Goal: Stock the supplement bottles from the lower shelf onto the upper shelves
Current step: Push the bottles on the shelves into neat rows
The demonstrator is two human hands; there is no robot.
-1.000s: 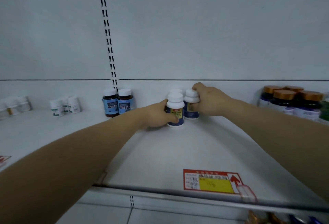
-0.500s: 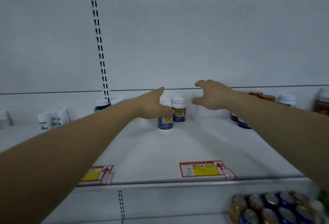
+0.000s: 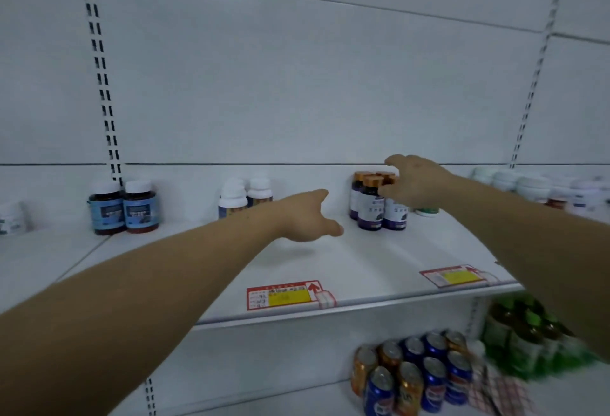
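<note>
Two white-capped supplement bottles (image 3: 242, 199) with yellow and blue labels stand at the back of the white upper shelf (image 3: 363, 267). My left hand (image 3: 305, 217) hovers open just right of them, holding nothing. My right hand (image 3: 414, 181) is open with loosely bent fingers in front of a cluster of dark bottles with gold caps (image 3: 371, 206), partly hiding them; whether it touches them I cannot tell.
Two brown bottles with blue labels (image 3: 123, 207) stand at the back left. White jars (image 3: 528, 184) line the back right. Red and yellow price tags (image 3: 285, 295) sit on the shelf edge. Below, soda cans (image 3: 412, 372) and green bottles (image 3: 528, 339) fill the lower shelf.
Both hands let go of the white-capped bottles and opened. The right hand moved right to the gold-capped bottles, the left hand followed, and the view swung right and down.
</note>
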